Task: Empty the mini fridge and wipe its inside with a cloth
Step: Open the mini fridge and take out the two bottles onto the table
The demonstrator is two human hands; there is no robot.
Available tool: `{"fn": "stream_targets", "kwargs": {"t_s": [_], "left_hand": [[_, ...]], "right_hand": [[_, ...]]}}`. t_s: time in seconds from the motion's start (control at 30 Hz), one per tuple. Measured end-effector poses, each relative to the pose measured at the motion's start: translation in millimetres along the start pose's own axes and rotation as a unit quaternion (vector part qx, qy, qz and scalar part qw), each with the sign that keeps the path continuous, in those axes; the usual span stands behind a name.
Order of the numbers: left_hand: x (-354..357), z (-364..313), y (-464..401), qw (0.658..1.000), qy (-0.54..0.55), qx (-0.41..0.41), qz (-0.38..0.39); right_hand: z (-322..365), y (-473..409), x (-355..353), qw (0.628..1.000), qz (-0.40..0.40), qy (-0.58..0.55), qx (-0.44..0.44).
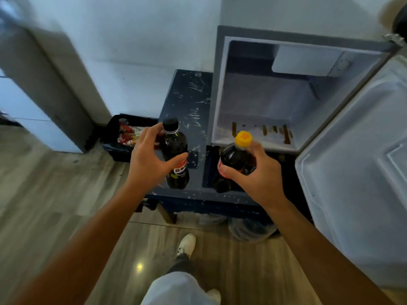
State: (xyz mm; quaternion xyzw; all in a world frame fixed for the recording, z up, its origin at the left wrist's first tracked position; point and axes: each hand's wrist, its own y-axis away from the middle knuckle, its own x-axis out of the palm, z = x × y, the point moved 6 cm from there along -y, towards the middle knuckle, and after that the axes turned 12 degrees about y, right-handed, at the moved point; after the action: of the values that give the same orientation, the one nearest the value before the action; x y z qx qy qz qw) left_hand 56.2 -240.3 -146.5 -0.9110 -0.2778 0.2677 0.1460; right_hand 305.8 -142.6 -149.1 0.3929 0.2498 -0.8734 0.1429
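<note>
Far left: grey upright panel [44,84] against white wall, blurred.
Floor: wood-look planks [55,194]; small light glare near bottom centre.
Bin: black bin [114,148] on floor at left end of table, red and white wrappers [128,135] inside.
Left hand: left hand [152,155] curled loosely around black-cap bottle, thumb low at label, fingers behind neck; firm contact or not — cannot tell, gap visible between palm and bottle.
Black-cap bottle: black-cap bottle [176,146] upright on table, dark drink, red-white-blue label, standing just left of fridge.
Table: dark blue table [187,100] with white scuff marks, fridge on its right part.
Right hand: right hand [251,172] wrapped tight around yellow-cap bottle at shoulder, thumb across front.
Yellow-cap bottle: yellow-cap bottle [236,155] dark liquid, tilted slightly, held in front of fridge opening at table's front edge; base touching table or not — cannot tell.
Mini fridge: mini fridge [218,84] grey shell, white interior, nothing on its floor except brown streaks [286,134] along front lip; small white freezer flap [306,60] at top.
Fridge door: fridge door [356,172] swung wide to right, white inner liner facing camera.
Under table: clear plastic bag [251,230], blurred.
Bottom centre: light trouser leg [180,289], white shoe [187,243].
</note>
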Motion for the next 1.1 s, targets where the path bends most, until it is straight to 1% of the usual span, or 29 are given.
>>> {"fn": "stream_targets", "kwargs": {"t_s": [0.1, 0.23, 0.43, 0.57, 0.8, 0.9, 1.0, 1.1], "left_hand": [[-15.9, 26.0, -1.0, 1.0, -0.02, -0.014, -0.015], [-27.6, 60.8, -19.4, 0.999, -0.015, -0.031, -0.018], [-32.3, 124.4, -73.1, 0.996, -0.016, -0.084, 0.001], [-27.5, 164.6, -113.0, 0.994, -0.043, -0.096, 0.011], [-3.4, 220.2, -167.4, 0.992, -0.052, -0.094, 0.062], [6.7, 235.2, -179.8, 0.992, -0.052, -0.096, 0.069], [13.0, 248.7, -186.5, 0.991, -0.043, -0.104, 0.065], [17.9, 256.4, -188.7, 0.99, -0.048, -0.103, 0.081]], "right_hand": [[11.7, -8.3, 25.3, 0.999, 0.033, -0.012, -0.003], [21.8, -32.5, 69.8, 0.998, 0.067, -0.016, 0.001], [20.7, -89.4, 141.7, 0.993, 0.093, -0.039, 0.057], [17.8, -128.8, 180.8, 0.993, 0.087, -0.025, 0.079], [8.9, -183.1, 234.4, 0.986, 0.1, 0.007, 0.13], [4.6, -198.1, 250.9, 0.984, 0.096, 0.023, 0.147], [-1.8, -208.1, 265.0, 0.981, 0.11, 0.036, 0.157], [-5.5, -212.2, 272.9, 0.98, 0.109, 0.035, 0.163]]}}
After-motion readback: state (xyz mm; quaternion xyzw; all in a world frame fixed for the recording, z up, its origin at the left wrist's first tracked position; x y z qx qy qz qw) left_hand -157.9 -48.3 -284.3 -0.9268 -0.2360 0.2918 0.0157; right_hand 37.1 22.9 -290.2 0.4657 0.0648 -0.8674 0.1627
